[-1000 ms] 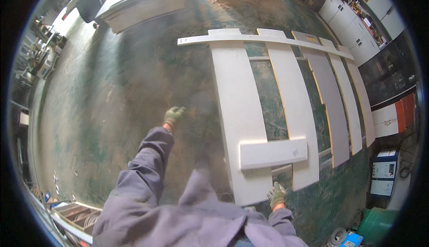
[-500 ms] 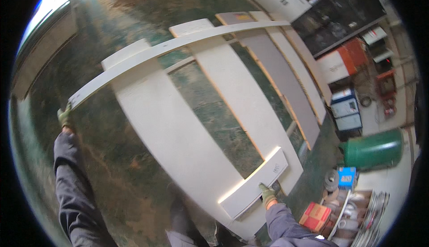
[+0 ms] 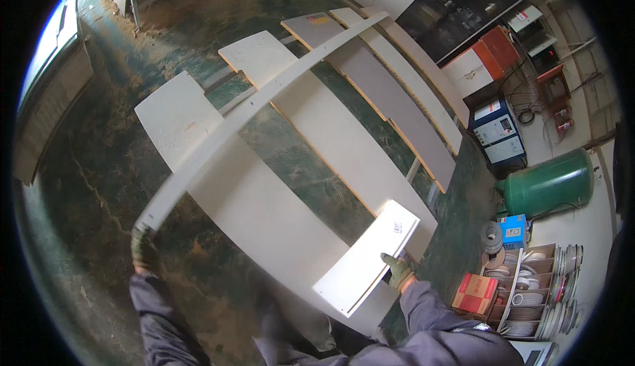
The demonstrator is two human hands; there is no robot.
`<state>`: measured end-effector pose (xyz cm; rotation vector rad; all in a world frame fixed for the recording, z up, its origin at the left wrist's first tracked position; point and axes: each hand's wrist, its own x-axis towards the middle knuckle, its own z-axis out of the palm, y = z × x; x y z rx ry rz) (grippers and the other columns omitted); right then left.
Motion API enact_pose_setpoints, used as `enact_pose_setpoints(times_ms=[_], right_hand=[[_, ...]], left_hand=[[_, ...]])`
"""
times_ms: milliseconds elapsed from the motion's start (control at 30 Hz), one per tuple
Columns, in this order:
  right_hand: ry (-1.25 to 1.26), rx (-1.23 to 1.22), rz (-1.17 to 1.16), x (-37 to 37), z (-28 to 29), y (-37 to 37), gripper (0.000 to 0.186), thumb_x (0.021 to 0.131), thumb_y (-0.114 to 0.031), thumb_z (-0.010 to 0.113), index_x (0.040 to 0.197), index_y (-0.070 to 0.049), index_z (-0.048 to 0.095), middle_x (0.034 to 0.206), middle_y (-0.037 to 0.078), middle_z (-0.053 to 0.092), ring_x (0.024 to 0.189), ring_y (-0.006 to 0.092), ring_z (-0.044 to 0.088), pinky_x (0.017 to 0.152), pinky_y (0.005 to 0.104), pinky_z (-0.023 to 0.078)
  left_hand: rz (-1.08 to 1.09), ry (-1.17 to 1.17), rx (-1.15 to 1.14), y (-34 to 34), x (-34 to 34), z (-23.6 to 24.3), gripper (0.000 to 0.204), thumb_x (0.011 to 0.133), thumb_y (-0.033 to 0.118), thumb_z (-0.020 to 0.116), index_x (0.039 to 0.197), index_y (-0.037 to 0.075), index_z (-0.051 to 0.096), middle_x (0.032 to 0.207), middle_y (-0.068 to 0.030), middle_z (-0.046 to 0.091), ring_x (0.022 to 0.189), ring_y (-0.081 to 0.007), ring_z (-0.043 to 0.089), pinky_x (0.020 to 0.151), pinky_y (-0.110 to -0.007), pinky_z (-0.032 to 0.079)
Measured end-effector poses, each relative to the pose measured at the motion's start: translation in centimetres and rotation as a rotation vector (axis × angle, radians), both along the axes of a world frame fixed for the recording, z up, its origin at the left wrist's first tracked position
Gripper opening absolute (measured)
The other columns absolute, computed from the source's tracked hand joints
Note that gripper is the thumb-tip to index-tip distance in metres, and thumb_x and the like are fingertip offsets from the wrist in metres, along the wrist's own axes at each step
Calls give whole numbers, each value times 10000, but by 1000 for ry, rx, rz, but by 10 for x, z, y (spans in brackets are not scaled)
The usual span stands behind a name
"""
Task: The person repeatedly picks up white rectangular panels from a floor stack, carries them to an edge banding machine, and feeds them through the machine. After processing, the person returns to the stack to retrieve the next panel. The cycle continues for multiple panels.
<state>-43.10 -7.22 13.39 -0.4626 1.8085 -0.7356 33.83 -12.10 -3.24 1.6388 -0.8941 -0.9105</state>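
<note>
While my left hand [image 3: 142,248], arm out front, grips the near end of the long white strip [image 3: 264,96], strip runs diagonally up-right across the boards [image 3: 264,197]. Right hand [image 3: 398,272], forearm angled up-left, clasps the short white panel [image 3: 364,257] by its lower-right edge; panel points up-right.

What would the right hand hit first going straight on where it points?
Likely the short white board; the right hand overlaps its edge, apparently touching, though depth is unclear.
</note>
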Motion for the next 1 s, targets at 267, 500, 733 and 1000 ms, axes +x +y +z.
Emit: enact_pose_setpoints(times_ms=[267, 500, 733, 1000], right_hand=[[-548, -171, 129, 81, 73, 28, 443, 973, -271, 715, 1304, 2, 607, 1194, 87, 675, 1107, 261, 657, 940, 393, 547], [-212, -297, 1072, 167, -19, 101, 290, 974, -171, 652, 1243, -63, 656, 1011, 96, 728, 937, 189, 685, 865, 333, 576], [-320, 152, 655, 250, -21, 135, 301, 1021, -198, 658, 1261, -18, 630, 1031, 80, 710, 912, 194, 664, 826, 285, 568], [152, -703, 1976, 223, -54, 144, 809, 804, -86, 662, 1569, -120, 401, 678, 186, 623, 548, 338, 604, 554, 421, 495]], left_hand=[[453, 930, -141, 280, -249, -8, 325, 951, 110, 639, 1266, 33, 621, 1240, -99, 670, 1152, -246, 635, 973, -364, 519], [990, 1308, -549, 413, -322, -7, 491, 943, 476, 662, 1231, 79, 691, 1199, -84, 716, 1117, -270, 658, 1014, -435, 510], [874, 1328, -761, 388, -471, 79, 1121, 853, 811, 564, 1582, 9, 276, 1550, -253, 396, 1487, -430, 320, 1200, -581, 321], [1012, 1110, -82, 347, -483, 72, 479, 982, 426, 691, 1188, -6, 661, 1077, -96, 701, 903, -220, 665, 844, -349, 565]])
